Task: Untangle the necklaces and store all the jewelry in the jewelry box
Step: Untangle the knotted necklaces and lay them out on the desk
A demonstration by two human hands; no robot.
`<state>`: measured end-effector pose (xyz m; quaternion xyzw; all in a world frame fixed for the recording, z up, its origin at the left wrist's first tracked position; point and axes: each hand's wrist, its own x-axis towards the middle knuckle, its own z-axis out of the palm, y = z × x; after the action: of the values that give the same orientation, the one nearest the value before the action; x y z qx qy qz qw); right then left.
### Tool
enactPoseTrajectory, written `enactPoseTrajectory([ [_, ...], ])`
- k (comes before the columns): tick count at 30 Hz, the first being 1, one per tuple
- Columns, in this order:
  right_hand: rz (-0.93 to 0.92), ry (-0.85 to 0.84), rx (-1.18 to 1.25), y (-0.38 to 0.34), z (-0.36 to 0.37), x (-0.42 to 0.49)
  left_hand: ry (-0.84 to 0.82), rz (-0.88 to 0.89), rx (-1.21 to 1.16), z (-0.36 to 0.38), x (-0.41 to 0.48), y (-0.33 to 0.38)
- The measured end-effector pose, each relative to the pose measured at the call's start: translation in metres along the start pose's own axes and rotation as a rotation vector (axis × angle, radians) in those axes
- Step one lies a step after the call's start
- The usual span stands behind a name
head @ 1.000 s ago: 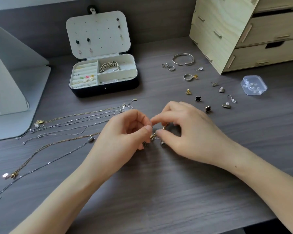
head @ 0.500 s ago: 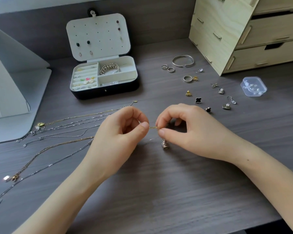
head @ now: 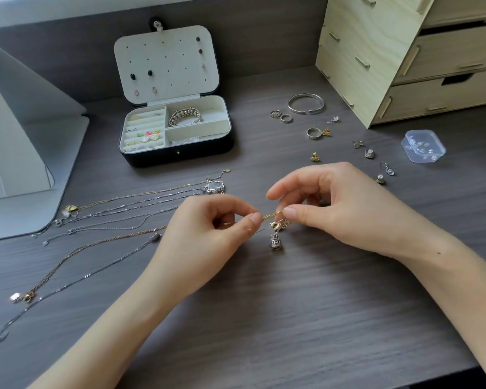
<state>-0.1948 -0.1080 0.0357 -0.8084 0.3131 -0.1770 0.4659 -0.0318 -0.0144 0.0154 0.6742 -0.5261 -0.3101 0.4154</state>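
Mid-desk (head: 292,318), the left hand (head: 202,237) and right hand (head: 340,209) each pinch a short gold chain (head: 270,215), stretched left-right between fingertips, pendant (head: 275,242) dangling. Bare desk lies toward the near edge. Necklaces (head: 118,217) stretch leftward; the box (head: 177,153) sits open behind.

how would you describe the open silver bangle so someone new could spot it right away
Start at the pale wooden drawer unit at the back right of the desk. Just left of its base lies the silver bangle, flat on the dark wood. It is far wider than the rings near it, and it is a thin band with a gap in its front edge rather than a closed circle.
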Motion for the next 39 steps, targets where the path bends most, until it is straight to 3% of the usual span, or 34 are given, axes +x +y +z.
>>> enactPoseTrajectory([
  [10, 0.053, 0.078, 0.099, 0.007, -0.005, 0.003, 0.019, -0.006, 0.003, 0.001, 0.001, -0.004],
  [16, 0.088, -0.049, 0.083, 0.007, -0.006, 0.002, 0.081, 0.056, -0.018, 0.005, 0.001, -0.006],
  [25, 0.065, -0.161, -0.074, 0.004, -0.004, 0.000, 0.124, 0.179, 0.168, 0.009, 0.000, -0.006],
  [34, 0.084, -0.069, 0.078, 0.005, -0.003, 0.002, 0.220, 0.219, 0.303, 0.007, 0.000, -0.006],
  [39, 0.079, -0.073, 0.113, 0.004, -0.004, 0.001, 0.188, 0.184, 0.106, 0.008, 0.000, 0.000],
])
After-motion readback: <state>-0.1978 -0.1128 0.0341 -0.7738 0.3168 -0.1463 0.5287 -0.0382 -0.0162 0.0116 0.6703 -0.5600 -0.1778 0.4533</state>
